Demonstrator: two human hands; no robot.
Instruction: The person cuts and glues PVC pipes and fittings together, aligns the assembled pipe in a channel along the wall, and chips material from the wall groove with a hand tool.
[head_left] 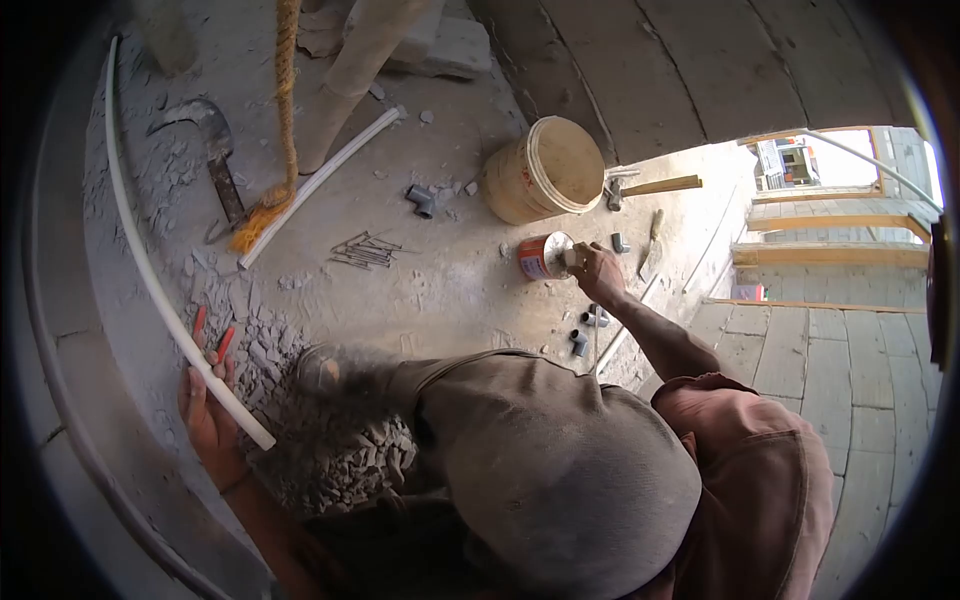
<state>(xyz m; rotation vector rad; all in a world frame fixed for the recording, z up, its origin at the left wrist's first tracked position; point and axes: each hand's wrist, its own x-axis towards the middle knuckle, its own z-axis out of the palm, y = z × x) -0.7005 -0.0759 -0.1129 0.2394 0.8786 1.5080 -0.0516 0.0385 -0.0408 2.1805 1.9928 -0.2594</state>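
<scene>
My left hand [210, 410] is closed around a long, bent white plastic pipe [150, 248]. Two red handles [226, 341] of a hand tool stick up past the same fingers; the rest of that tool is hidden. My right hand [600, 272] reaches to the mouth of a small red and white can [541, 257]. Its fingers pinch a small greyish piece at the can's opening, too unclear to name. Beside the can stands a cream plastic bucket [515, 178]. Grey elbow fittings [579, 342] lie near my right forearm.
A frayed rope [287, 110] hangs over a straight white pipe [325, 185]. Beyond lie a curved-blade tool [212, 140], loose nails [365, 250], a hammer [655, 186] and a trowel [652, 248]. Broken rubble [270, 340] covers the floor near my left hand.
</scene>
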